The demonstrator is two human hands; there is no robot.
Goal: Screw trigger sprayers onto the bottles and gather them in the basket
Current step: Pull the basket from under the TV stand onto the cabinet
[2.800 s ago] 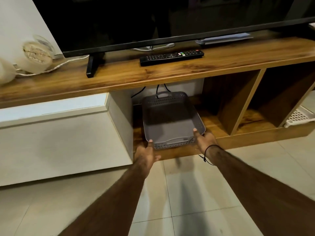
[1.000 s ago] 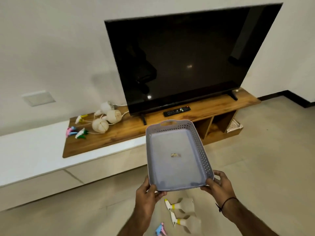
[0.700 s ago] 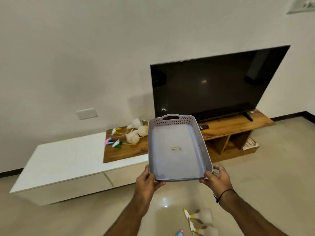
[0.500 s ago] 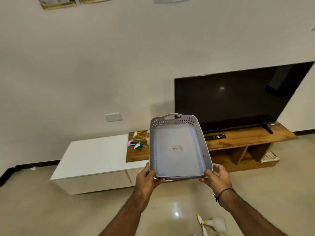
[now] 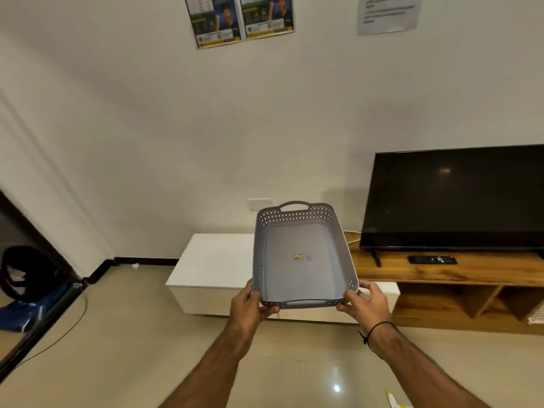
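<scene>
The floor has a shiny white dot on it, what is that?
Head view: the dot is glare, a lamp mirrored in the glossy floor; the TV shows a fainter one; the wall edges bend from the wide lens.

1. The basket (image 5: 304, 254) is grey-lilac, its walls pierced with a diamond lattice; a small yellow-and-dark sticker (image 5: 302, 257) sits on its floor.
2. Right of the basket, the TV (image 5: 453, 198) is black, on a brown wood-grain desk (image 5: 441, 270).
3. Behind the basket, the cabinet (image 5: 217, 260) is plain white.
4. Below the basket, the floor (image 5: 132, 343) is glossy beige.
5. The cord (image 5: 373, 329) on the right wrist is black.
</scene>
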